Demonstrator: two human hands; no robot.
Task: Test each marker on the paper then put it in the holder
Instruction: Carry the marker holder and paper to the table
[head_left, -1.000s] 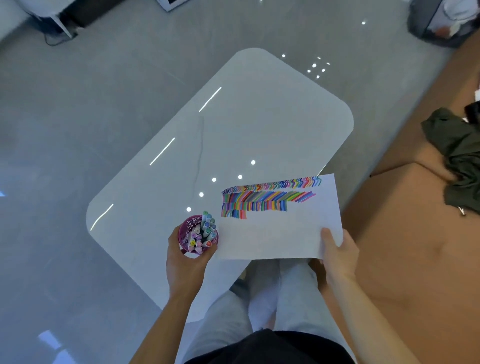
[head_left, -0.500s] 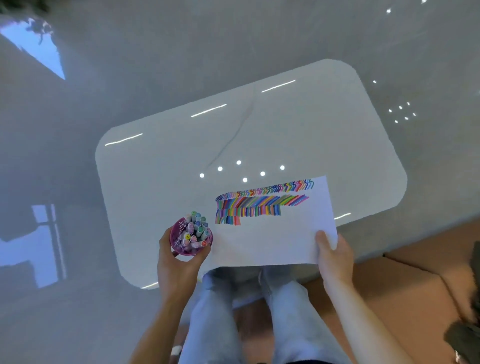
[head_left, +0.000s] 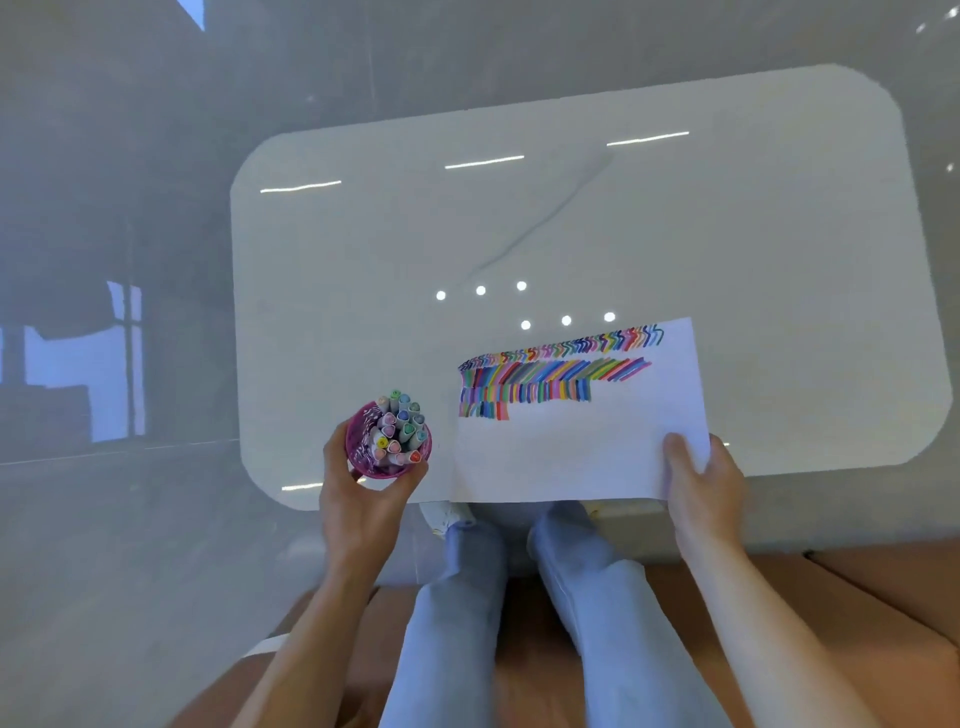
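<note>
Head view: holder and paper at the table's near edge, each in 1 hand.

Left hand (head_left: 363, 499) curls round the pink mesh holder (head_left: 362, 453), which is packed with capped markers (head_left: 400, 426) just left of the paper (head_left: 561, 457). I cannot tell if it is set down. Right hand (head_left: 701, 483) pinches the sheet's near right corner, thumb on top. Best done: seat the holder upright and clear of the sheet, then lay the paper flat. Glossy white table (head_left: 519, 218) with 6 lamp-dot reflections; grey floor (head_left: 104, 571); tan seat (head_left: 857, 597).

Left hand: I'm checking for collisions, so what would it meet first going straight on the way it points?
The left hand grips the holder; beyond it the line crosses bare table, left of the paper. It looks free, though depth is unclear.
</note>
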